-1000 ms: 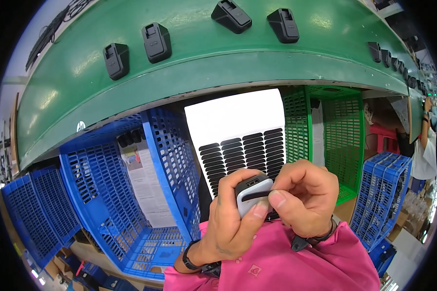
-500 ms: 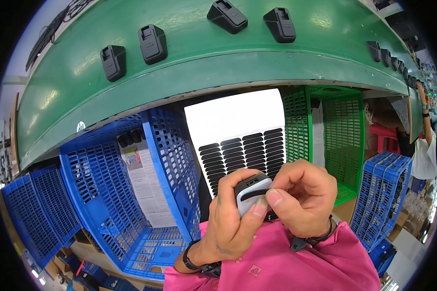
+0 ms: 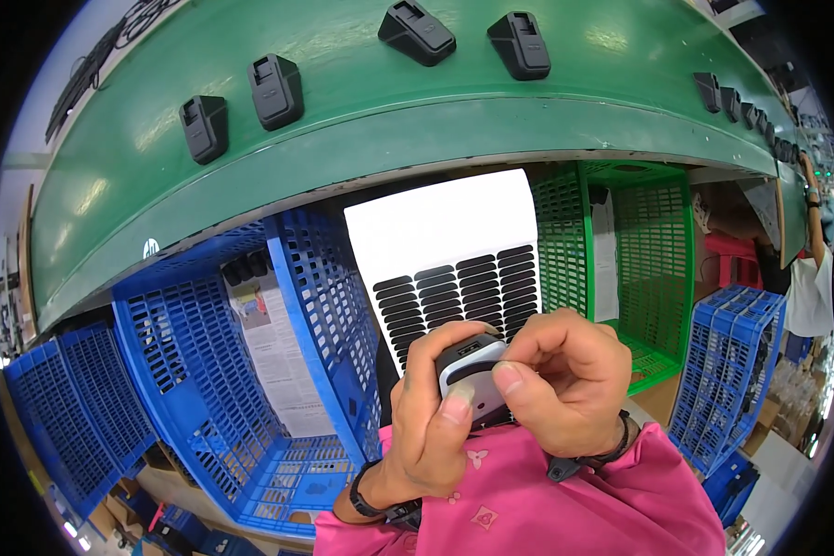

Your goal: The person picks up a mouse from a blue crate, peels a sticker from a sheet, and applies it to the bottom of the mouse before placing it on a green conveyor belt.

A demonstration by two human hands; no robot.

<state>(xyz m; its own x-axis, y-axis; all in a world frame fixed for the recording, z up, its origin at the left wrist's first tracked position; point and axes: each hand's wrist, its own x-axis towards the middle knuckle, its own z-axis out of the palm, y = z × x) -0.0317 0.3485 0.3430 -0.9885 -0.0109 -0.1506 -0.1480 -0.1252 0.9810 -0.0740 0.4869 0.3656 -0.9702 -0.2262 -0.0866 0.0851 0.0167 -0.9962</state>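
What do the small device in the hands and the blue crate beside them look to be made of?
The small device, held by the left hand and right hand, looks like moulded plastic: a smooth pale-grey band on a black body with a soft sheen. The blue crate looks like rigid moulded plastic, judging by its uniform lattice walls.

1. A white sheet of labels [image 3: 454, 269] stands just above and behind my grip, its lower half filled with rows of small black rounded stickers, its upper half plain white.
2. A printed paper sheet [image 3: 273, 357] lies inside the blue crate to the left of my grip, white with grey text blocks and small coloured pictures near its top.
3. A narrow white paper slip [image 3: 605, 250] hangs inside the green crate, up and to the right of my grip.
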